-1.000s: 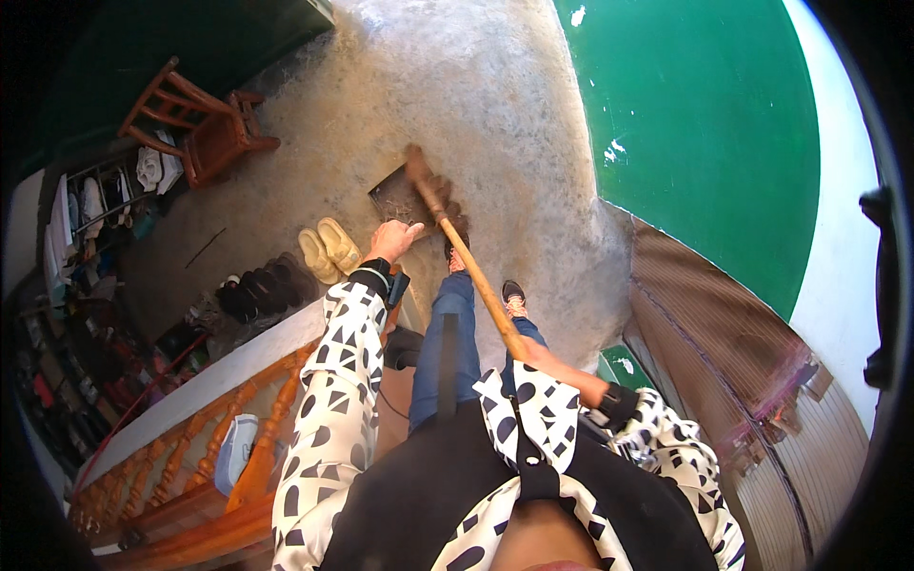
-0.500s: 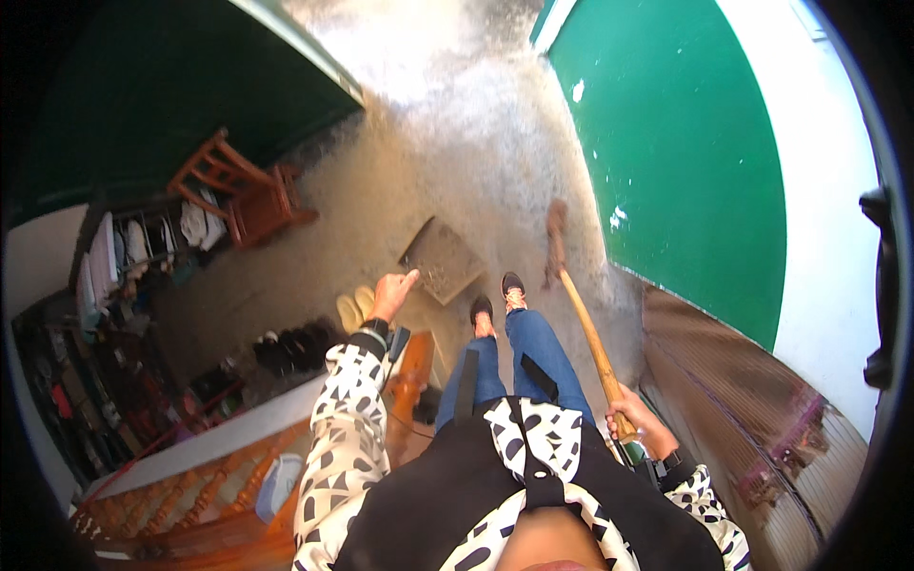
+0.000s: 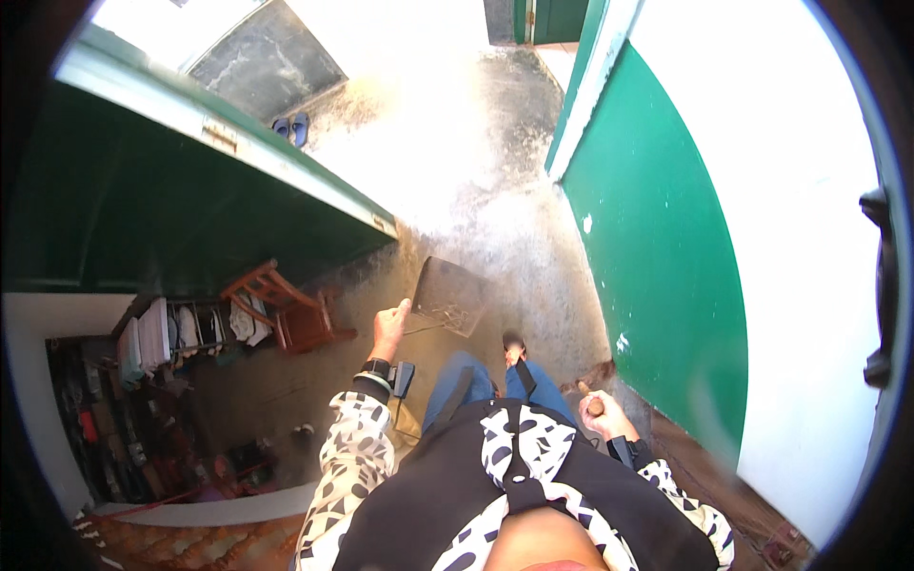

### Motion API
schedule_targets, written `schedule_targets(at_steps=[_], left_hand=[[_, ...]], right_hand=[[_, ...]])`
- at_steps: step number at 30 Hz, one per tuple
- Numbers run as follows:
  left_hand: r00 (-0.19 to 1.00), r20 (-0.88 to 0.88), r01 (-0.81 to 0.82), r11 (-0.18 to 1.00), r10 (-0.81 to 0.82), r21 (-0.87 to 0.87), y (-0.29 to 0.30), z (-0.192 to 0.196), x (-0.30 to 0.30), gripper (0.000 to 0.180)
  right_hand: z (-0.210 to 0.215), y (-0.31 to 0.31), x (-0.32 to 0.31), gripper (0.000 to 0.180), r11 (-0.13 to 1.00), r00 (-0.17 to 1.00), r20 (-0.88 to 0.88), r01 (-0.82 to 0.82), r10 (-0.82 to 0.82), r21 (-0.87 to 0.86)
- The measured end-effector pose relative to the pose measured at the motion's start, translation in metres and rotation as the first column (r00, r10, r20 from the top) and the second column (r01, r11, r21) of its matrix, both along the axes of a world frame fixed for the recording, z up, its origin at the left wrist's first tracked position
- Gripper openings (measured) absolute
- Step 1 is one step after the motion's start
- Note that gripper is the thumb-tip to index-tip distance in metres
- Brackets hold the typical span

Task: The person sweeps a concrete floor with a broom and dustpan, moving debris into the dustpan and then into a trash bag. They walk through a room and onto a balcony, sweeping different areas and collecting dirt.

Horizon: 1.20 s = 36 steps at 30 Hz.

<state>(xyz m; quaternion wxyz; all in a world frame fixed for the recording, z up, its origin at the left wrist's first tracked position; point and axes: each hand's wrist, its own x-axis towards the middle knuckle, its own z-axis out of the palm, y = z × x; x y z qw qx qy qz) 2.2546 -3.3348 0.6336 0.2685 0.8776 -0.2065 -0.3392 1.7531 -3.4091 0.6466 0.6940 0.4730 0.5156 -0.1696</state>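
Nearest, at the person's right side, the right hand is wrapped around the wooden handle of a broom, its butt end facing up and its brown head low beside the foot of the green wall panel. Farther forward on the left, the left hand is closed at the near side of a brownish dustpan, though the exact grip is hidden. The dustpan is ahead of the dark shoe, with pale, straw-like debris inside; whether it touches the floor I cannot tell. Good handling here would likely mean keeping the pan level, the wrist steady, and the broom head low and clear of legs and wall. A wooden chair stands left of the pan, worth a wide berth; blue slippers lie far beyond the green door.
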Motion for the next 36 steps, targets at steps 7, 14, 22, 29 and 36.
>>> schedule_targets(at_steps=[7,14,22,29,36], left_hand=[[0.997,-0.036,-0.081,0.969,0.074,-0.235,-0.087,0.006,0.066,0.057],[0.996,-0.075,-0.071,0.967,0.054,-0.247,-0.225,0.005,0.149,0.054],[0.998,-0.011,-0.066,0.959,0.066,-0.276,-0.346,0.001,0.253,0.057],[0.988,-0.014,-0.155,0.959,0.156,-0.238,-0.427,0.01,0.351,0.056],[0.969,-0.006,-0.239,0.935,0.247,-0.263,-0.516,0.027,0.456,0.056]], right_hand=[[-0.072,-0.042,0.049,0.009,0.998,0.974,-0.227,-0.035,0.024,-0.048],[-0.083,-0.113,0.132,0.011,0.654,0.892,-0.351,-0.448,0.284,-0.61],[-0.017,-0.23,0.254,0.037,-0.352,0.428,-0.792,-0.729,0.436,-0.588],[-0.065,-0.325,0.331,0.037,-0.5,0.182,-0.923,-0.796,0.34,-0.341],[-0.106,-0.44,0.427,0.012,0.115,0.749,-0.505,-0.6,0.428,-0.792]])
